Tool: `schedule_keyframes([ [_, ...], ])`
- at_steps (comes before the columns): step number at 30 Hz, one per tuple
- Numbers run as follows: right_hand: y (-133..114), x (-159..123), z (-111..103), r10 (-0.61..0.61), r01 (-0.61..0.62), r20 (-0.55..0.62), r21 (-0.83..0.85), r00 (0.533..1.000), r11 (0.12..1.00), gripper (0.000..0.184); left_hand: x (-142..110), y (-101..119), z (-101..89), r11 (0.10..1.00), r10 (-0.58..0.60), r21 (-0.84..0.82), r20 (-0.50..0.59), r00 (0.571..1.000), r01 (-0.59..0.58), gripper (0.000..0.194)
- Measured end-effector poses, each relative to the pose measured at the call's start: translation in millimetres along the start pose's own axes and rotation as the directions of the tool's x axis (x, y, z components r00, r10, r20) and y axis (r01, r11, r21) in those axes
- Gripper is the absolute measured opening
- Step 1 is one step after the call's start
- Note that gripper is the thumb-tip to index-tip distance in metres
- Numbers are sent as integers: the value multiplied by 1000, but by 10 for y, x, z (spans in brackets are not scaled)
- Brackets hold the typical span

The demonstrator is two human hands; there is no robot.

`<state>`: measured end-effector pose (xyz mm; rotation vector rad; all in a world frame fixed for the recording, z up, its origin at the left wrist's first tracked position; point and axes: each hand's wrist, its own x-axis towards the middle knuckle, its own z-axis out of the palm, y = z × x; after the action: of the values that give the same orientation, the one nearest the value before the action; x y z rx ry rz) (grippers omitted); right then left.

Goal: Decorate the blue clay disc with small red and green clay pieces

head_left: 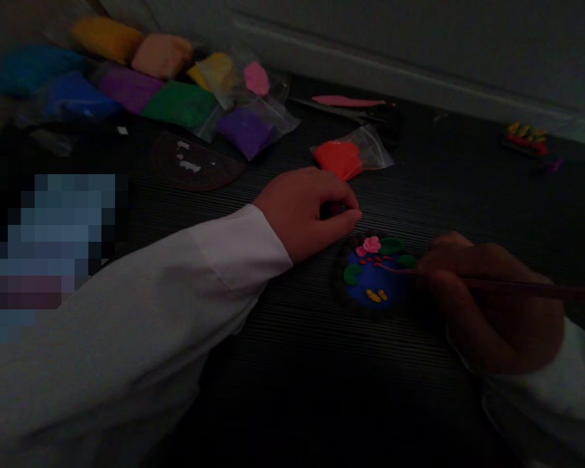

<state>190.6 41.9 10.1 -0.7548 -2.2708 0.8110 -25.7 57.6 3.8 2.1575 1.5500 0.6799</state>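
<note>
A small round clay pond (385,283) lies on the dark table, with a dark beaded rim and a blue middle. It bears a pink flower (371,245), green leaves (352,274), small red bits (369,261) and a yellow piece (373,296). My right hand (497,299) grips a slim modelling tool (511,286) with a dark reddish handle; its thin tip reaches the red bits. Just beyond the pond's upper left edge is my left hand (307,211), thumb and forefinger tips together. Whether anything tiny is between them, I cannot make out.
A bag of red clay (338,159) lies behind my left hand. Several bags of coloured clay (180,103) crowd the back left, near a dark half-round piece (197,166). Scissors (331,109) and a pink tool (348,101) lie by the wall. Small clay pieces (525,138) sit back right.
</note>
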Motion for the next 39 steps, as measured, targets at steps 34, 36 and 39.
schedule_keyframes([
  [34,-10,-1,6,-19,17,-54,-30,998,999,19,5,-5,1,1000,4,4,3,1000,-4,17],
  [36,-7,7,4,-31,28,-55,-56,998,998,19,8,-7,1,1000,8,2,11,1000,-8,17],
  [39,-6,25,9,-37,32,-66,-66,997,997,19,14,-11,-2,1000,15,1,25,1000,-15,17],
])
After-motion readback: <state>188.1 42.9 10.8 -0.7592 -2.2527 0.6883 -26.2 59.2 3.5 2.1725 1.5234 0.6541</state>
